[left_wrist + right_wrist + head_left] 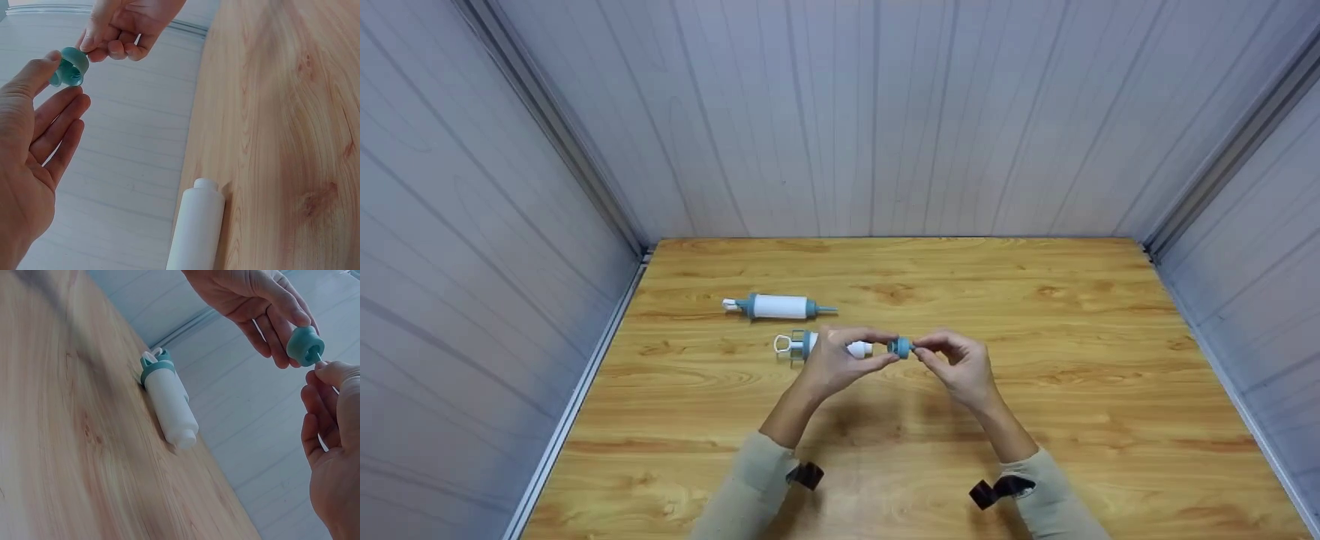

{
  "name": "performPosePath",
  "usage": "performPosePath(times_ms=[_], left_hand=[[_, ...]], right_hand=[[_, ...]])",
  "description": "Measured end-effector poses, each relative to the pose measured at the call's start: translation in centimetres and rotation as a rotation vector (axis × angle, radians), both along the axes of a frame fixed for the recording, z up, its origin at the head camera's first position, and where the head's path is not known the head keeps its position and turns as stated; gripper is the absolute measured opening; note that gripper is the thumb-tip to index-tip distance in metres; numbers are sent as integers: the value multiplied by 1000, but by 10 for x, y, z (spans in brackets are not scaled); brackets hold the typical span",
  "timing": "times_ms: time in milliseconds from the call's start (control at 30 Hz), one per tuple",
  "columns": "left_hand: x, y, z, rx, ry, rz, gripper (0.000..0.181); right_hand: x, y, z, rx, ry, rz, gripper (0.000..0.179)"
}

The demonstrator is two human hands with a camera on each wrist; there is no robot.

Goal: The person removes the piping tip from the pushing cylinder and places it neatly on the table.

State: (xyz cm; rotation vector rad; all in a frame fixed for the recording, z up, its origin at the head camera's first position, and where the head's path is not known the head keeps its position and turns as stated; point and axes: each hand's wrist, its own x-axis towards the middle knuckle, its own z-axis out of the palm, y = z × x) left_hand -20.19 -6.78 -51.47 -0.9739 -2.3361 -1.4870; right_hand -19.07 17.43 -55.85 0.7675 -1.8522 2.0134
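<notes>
Above table (1072,390): teal cap (903,348), axis left-right.

The cap (898,347) between the hands is plain teal-blue, greener in the wrist views. Of the two syringes lying toward the table's left edge, the one closer to the far edge, the far syringe (780,307), has a white barrel with teal at both ends, a teal nozzle (826,309) and a white handle (729,304). The near syringe (169,405) repeats the white barrel and teal collar, its handle and bare tip white too. The table (1072,412) is honey-yellow with brown wood grain, streaked and knotted. The back wall (840,112) is pale grey, lined with darker grey stripes running down to the table's far edge. Both sleeves, left (754,480) and right (1050,491), are plain beige, with black wrist straps (1014,486).
</notes>
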Motion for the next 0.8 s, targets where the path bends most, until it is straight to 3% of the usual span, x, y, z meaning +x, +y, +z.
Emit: performPosePath(times_ms=[533, 800], left_hand=[[2, 1, 4, -8, -82, 27, 25], [3, 2, 6, -9, -71, 18, 24]], right_hand=[[4, -6, 7, -39, -1, -22, 11], [3, -5, 6, -44, 2, -4, 12]])
